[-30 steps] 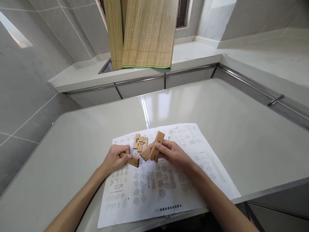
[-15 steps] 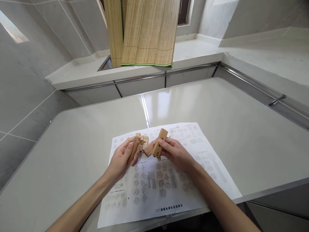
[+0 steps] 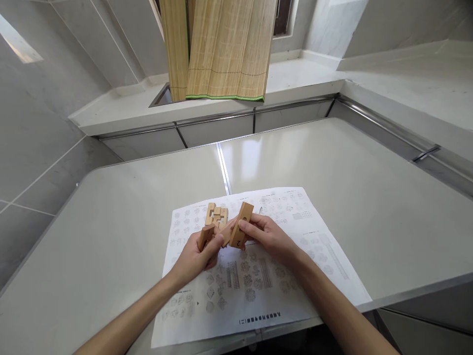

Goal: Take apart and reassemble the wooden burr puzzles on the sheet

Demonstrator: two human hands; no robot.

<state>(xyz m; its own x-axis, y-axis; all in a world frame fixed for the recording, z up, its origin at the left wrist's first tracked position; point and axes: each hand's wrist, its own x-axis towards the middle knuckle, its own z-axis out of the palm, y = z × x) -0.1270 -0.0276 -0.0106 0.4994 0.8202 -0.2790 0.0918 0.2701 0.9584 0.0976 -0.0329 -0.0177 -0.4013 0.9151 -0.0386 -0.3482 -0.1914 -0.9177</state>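
Note:
My right hand [image 3: 268, 235] grips a wooden puzzle piece [image 3: 242, 224], a long bar with a hole in its side and the mark "2" near its lower end. A second wooden length slants from behind it toward my left hand. Closed around a darker wooden bar [image 3: 206, 236] is my left hand [image 3: 197, 255], its thumb near that slanting piece; whether they touch I cannot tell. Just beyond the hands, several lighter notched wooden pieces [image 3: 217, 213] lie together on the printed sheet [image 3: 281, 305], partly hidden by my fingers.
The sheet, covered in small puzzle drawings, lies across the seam of a pale folding table [image 3: 332, 197] and reaches its near edge. Behind the table runs a white ledge [image 3: 295, 79] with a metal rail below. A bamboo mat [image 3: 229, 49] hangs over the ledge.
My left hand has moved right and slightly down, bringing its bar closer to the piece in my right hand. The "2" bar has shifted slightly down and left. More of the loose pieces behind now shows.

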